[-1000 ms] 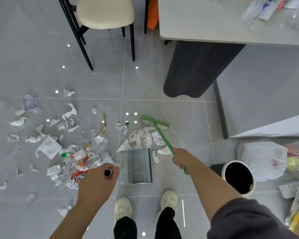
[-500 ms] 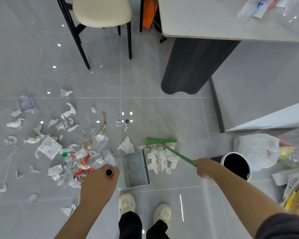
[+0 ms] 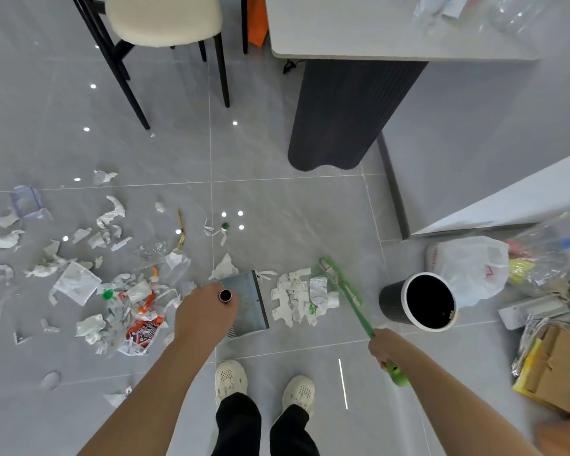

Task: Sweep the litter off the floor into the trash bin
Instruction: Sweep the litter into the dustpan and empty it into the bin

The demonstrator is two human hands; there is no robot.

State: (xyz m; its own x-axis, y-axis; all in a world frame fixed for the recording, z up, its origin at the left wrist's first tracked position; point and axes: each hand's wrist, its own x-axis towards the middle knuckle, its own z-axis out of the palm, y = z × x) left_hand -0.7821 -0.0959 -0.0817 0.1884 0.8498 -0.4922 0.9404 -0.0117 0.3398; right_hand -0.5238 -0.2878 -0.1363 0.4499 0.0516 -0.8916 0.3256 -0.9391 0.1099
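I've got left grip [image 3: 204, 312] wrapped round the dustpan [image 3: 247, 301] handle, pan facing scraps [image 3: 300, 297] | right grip [image 3: 384, 347] clamped on broom [image 3: 346, 291], head beyond scraps to drag them panward, I reckon | bin [image 3: 418, 302] just ahead of right grip | most litter [image 3: 125, 301] left of left grip

A bright green plastic broom [image 3: 364, 322] is glowing against grey marbled floor tiles [image 3: 277, 209]; the round black trash bin [image 3: 390, 302] is showing a white rim.
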